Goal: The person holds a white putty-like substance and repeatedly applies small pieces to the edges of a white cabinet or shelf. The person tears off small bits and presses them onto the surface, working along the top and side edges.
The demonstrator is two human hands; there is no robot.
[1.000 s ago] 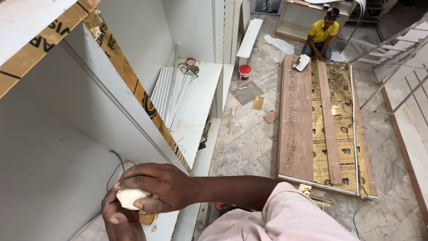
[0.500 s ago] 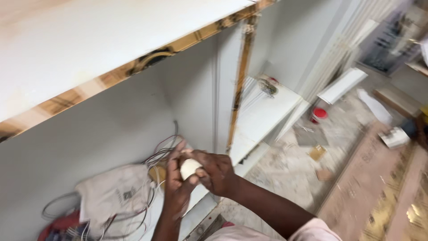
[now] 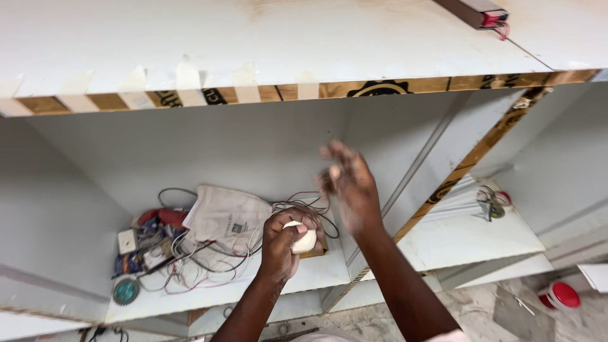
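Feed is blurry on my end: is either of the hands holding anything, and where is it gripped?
The left hand holds a small white rounded object, fingers wrapped over its top. The right hand, raised and blurred, appears empty.

Smooth matt white lump [image 3: 303,239]; creased cloth bag [image 3: 227,218]; white laminate shelf [image 3: 253,38].

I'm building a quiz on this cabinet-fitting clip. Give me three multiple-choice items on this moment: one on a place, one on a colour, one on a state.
1. Where does the cloth bag lie?
A. on the floor
B. on the shelf inside the cabinet, among tangled wires
C. on top of the cabinet

2. What colour is the round lump in the left hand?
A. off-white
B. green
C. black

3. How is the right hand?
A. closed on the lump
B. flat on the shelf
C. raised, open, holding nothing

Answers: 1 B, the bag rests on the shelf beside the wires. 2 A, the lump looks pale cream. 3 C, it is blurred in the air, fingers spread.
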